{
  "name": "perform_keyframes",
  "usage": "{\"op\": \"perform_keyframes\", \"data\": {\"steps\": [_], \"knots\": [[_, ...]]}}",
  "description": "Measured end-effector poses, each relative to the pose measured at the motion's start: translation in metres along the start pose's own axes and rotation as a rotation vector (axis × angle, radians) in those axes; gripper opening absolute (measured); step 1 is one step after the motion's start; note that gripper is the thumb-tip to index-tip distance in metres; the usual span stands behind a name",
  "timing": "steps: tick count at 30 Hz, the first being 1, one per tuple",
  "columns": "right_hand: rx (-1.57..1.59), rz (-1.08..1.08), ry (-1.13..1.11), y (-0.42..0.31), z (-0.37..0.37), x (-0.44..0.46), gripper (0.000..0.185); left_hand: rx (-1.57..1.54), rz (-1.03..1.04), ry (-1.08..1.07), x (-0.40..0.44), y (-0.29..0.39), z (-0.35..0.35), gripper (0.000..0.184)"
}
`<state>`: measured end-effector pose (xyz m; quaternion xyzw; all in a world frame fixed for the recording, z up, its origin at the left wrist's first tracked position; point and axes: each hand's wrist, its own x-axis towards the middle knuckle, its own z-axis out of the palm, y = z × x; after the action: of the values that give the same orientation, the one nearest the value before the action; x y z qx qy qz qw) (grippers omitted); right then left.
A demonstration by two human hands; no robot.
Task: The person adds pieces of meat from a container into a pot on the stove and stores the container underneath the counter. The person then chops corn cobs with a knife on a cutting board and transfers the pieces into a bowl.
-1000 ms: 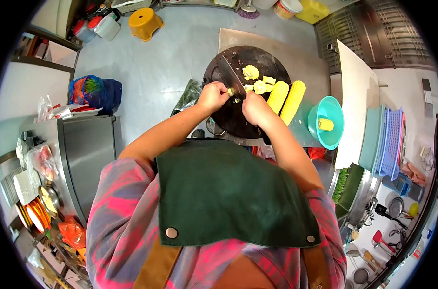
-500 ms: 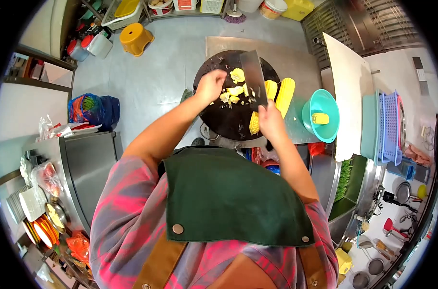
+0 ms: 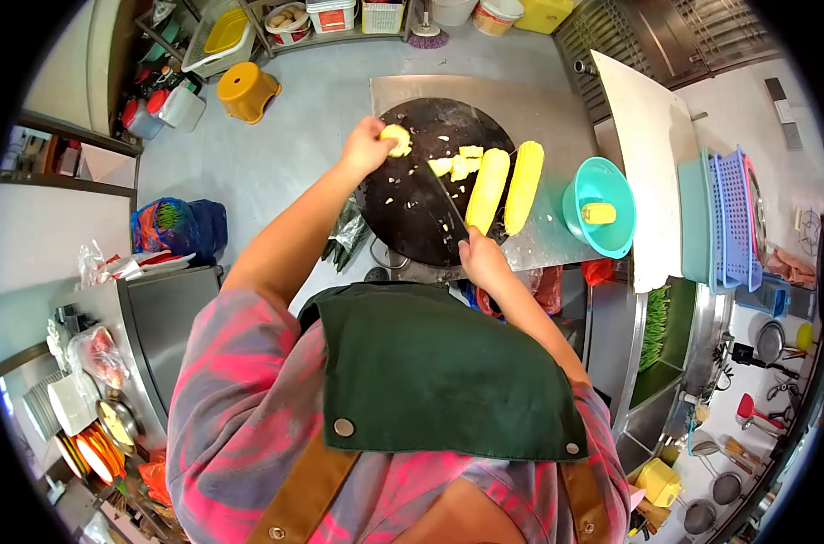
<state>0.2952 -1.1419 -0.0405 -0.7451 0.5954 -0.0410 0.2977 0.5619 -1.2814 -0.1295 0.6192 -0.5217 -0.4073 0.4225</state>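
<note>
At the left edge of the round dark chopping board (image 3: 403, 213), my left hand (image 3: 363, 148) pinches a short chunk of corn (image 3: 396, 140). My right hand (image 3: 486, 260) is closed around the handle of a cleaver (image 3: 447, 195), whose blade stands edge-on over the board. Several small cut corn pieces (image 3: 466, 161) lie beside the blade's far end. A yellow corn cob (image 3: 488, 189) rests on the board, right of the cleaver. Another corn cob (image 3: 523, 188) lies at the board's right edge. Small corn crumbs are scattered on the dark surface.
Right of the board, a turquoise bowl (image 3: 571, 204) holds a corn piece (image 3: 599, 213). The metal worktop (image 3: 557, 118) extends under the board. A white panel (image 3: 643, 172) stands beyond the bowl. A yellow stool (image 3: 247, 92) is on the floor at the left.
My left hand has moved left and now holds a corn chunk. The cleaver has swung left and turned edge-on; the small pieces have shifted right, beside the cob.
</note>
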Motion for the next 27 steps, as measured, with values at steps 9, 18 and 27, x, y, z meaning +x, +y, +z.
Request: {"op": "perform_keyframes", "data": {"steps": [9,18,27], "knots": [[-0.045,-0.084,0.077,-0.044,-0.018,0.034,0.023,-0.165,-0.251,-0.041,-0.095,0.007,0.02,0.021],[-0.074,-0.19,0.243,-0.098,-0.039,0.05,0.019,-0.307,-0.373,0.02,-0.104,0.008,0.022,0.013],[-0.021,-0.062,-0.083,-0.05,0.01,0.08,0.022,-0.257,-0.317,-0.056,-0.092,0.002,0.025,0.02]]}}
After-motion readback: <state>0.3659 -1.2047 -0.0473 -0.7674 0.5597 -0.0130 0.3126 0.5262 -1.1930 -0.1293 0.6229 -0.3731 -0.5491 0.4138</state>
